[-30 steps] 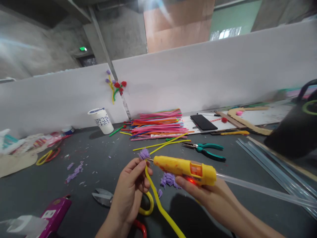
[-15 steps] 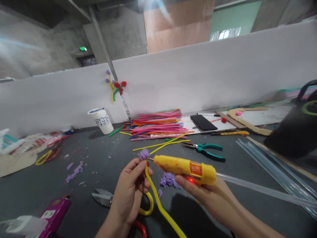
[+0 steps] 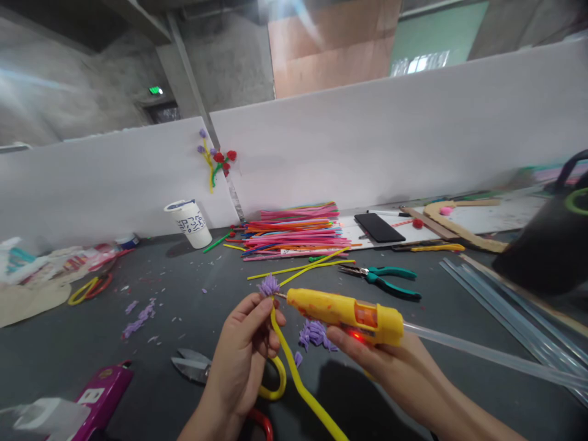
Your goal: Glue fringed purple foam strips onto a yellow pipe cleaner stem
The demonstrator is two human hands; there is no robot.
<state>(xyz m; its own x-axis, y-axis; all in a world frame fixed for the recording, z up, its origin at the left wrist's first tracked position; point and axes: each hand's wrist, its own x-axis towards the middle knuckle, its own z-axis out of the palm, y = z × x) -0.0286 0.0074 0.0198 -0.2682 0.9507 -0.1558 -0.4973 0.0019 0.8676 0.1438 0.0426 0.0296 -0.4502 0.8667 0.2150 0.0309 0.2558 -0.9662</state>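
My left hand [image 3: 245, 349] pinches a yellow pipe cleaner [image 3: 301, 387] just under the purple flower head [image 3: 269, 285] at its top. The stem runs down toward the bottom edge of the view. My right hand [image 3: 390, 361] is wrapped round a yellow hot glue gun [image 3: 340, 308], whose red light glows. A clear glue stick [image 3: 473, 349] sticks out of the gun's back. The gun's metal nozzle is at the flower's base, touching or nearly so. Below the gun lies a pile of purple pieces [image 3: 316, 335]. Scissors [image 3: 190, 365] lie partly hidden under my left hand.
Bundled coloured pipe cleaners [image 3: 294, 236] lie by the white partition [image 3: 367, 135]. Teal-handled pliers [image 3: 390, 278], a phone [image 3: 379, 227] and clear glue sticks [image 3: 509, 318] are to the right. A white cup [image 3: 189, 223] and a purple power strip [image 3: 103, 392] stand left.
Almost nothing differs. The whole view has shifted very slightly to the right; both hands keep the same hold, with the nozzle still at the flower's base.
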